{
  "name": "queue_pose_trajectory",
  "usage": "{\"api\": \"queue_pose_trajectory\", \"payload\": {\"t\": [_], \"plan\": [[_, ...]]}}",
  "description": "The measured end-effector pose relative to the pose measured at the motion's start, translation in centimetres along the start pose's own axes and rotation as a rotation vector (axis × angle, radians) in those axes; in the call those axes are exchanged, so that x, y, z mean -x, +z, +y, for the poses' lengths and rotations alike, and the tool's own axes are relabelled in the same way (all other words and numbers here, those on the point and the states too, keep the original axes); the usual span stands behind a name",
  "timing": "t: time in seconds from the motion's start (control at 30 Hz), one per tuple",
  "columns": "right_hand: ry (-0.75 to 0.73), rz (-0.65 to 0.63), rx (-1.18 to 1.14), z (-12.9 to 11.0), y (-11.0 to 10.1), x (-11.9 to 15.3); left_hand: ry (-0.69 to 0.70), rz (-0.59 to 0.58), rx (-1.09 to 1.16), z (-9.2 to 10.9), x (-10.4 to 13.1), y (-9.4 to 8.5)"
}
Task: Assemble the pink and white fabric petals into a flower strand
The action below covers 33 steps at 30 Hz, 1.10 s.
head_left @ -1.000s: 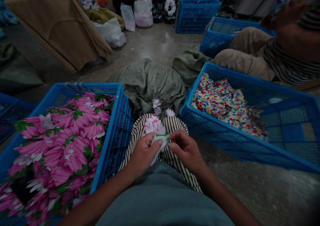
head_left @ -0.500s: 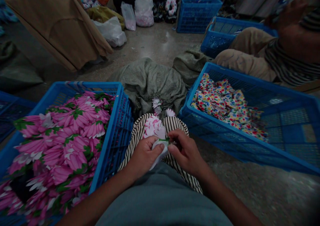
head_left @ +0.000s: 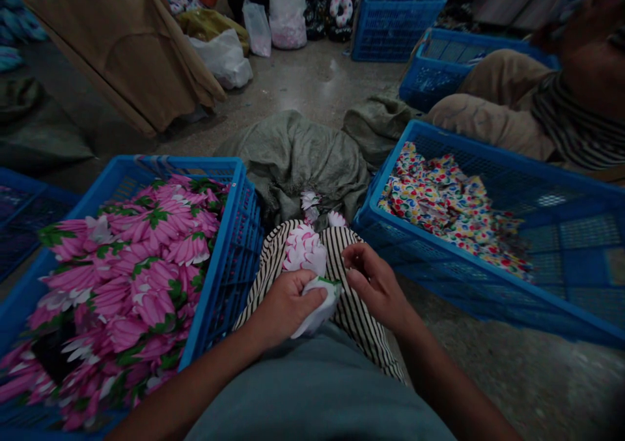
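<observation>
My left hand [head_left: 293,301] is closed, its thumb and fingers pinching a white fabric piece [head_left: 315,311] with a green edge along its top. A short way to the right of that piece, my right hand [head_left: 374,284] is raised with thumb and curled fingers apart; I see nothing between them. On my striped trouser leg, just beyond the left hand, lies a pink-and-white petalled fabric piece [head_left: 305,249]. Smaller white and pink petal pieces [head_left: 309,200] are near my knees, against a grey-green woven sack [head_left: 303,144].
On the left stands a blue crate [head_left: 193,162] heaped with pink, white and green fabric flowers [head_left: 156,232]. A second blue crate [head_left: 469,249] on the right holds colourful printed fabric pieces [head_left: 434,197]. Beyond it a person in tan trousers [head_left: 493,109] sits beside another blue crate [head_left: 413,79].
My right hand has let go of the green edge and moved right, away from the piece. My left hand keeps its hold, and more of the white fabric shows. The view has shifted slightly.
</observation>
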State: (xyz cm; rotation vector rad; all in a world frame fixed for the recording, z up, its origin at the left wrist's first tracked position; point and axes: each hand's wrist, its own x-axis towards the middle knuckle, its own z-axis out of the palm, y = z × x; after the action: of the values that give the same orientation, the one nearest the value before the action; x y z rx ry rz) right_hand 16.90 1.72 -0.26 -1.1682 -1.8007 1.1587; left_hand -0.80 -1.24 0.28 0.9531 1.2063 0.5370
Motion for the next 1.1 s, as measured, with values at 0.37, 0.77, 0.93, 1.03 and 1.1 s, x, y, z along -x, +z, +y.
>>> {"api": "queue_pose_trajectory", "payload": {"t": [0.37,0.77,0.93,1.03,1.1], "plan": [[-0.139,-0.311,0.048,-0.6,-0.3,0.6,0.16,-0.015,-0.206,0.5,0.1,0.1],[-0.191,-0.291,0.071,-1.4,0.0,0.7,0.151,-0.13,-0.133,0.8,0.4,0.4],[-0.201,-0.256,0.107,-0.8,0.2,0.9,0.159,-0.16,-0.126,0.6,0.5,0.3],[-0.152,-0.095,0.092,0.1,0.0,1.2,0.114,-0.129,-0.141,0.5,0.6,0.1],[-0.055,-0.011,0.054,0.7,-0.1,1.6,0.095,-0.108,-0.154,0.3,0.6,0.1]]}}
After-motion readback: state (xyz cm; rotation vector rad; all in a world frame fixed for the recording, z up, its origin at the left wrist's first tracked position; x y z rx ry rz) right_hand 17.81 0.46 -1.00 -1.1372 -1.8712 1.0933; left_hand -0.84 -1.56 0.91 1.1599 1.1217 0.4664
